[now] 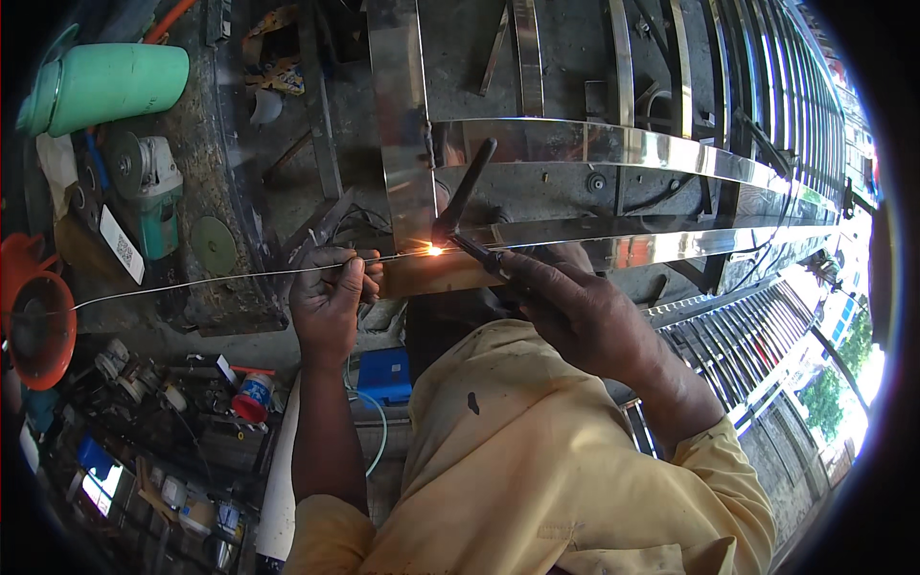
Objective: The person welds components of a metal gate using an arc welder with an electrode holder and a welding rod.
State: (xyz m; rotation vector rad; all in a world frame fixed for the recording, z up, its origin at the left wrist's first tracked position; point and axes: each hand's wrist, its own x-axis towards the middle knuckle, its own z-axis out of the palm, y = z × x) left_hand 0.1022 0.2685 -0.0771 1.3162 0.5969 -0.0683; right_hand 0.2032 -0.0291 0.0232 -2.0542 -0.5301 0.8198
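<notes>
Pinched in my left hand [328, 299] is a thin filler rod [206, 279]. Its long end trails off to the left, and its tip reaches a bright welding arc [435, 251]. My right hand [577, 311] grips a black TIG welding torch [464, 195], whose head is at the glow. The arc burns at the joint where an upright shiny metal tube [406, 144] meets a long polished metal tube [671, 246] lying crosswise. Orange light colours the metal under the joint. My right palm and part of the torch handle are hidden by the fingers.
Further polished bars [632, 144] of the frame stretch away to the right. At the left, an angle grinder [153, 192], a loose disc [213, 243] and a green container [115, 88] sit on a dark bench. An orange round fan-like object [40, 326] stands at the left edge.
</notes>
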